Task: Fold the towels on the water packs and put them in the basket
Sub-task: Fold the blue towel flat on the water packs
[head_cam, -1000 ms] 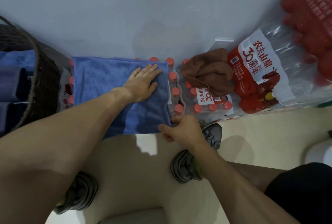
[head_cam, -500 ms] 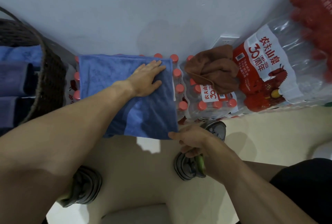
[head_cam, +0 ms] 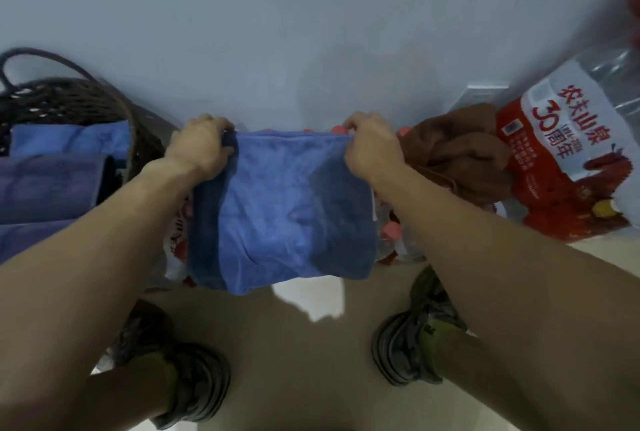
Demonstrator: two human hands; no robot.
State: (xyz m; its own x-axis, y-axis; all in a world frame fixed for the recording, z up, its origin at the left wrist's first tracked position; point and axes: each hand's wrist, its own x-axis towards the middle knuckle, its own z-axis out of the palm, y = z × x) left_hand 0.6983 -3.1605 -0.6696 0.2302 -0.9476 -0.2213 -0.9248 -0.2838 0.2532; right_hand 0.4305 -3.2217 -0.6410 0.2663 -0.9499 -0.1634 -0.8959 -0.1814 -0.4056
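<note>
The left hand (head_cam: 199,146) has left its flat press; both hands now pinch the blue towel's (head_cam: 284,212) far corners, right hand (head_cam: 370,146) opposite, fingers curled tight.

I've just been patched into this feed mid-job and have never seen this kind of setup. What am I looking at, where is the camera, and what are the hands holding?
There is no machine here: a person works with bare hands. The one camera sits on their head, looking forward and down, so you see their arms, shoes and the floor. The left hand and right hand each grip a far corner of a blue towel, which lies over water packs against the wall. A crumpled brown towel waits on the packs to the right. On the left, a dark woven basket already holds folded blue towels.
</note>
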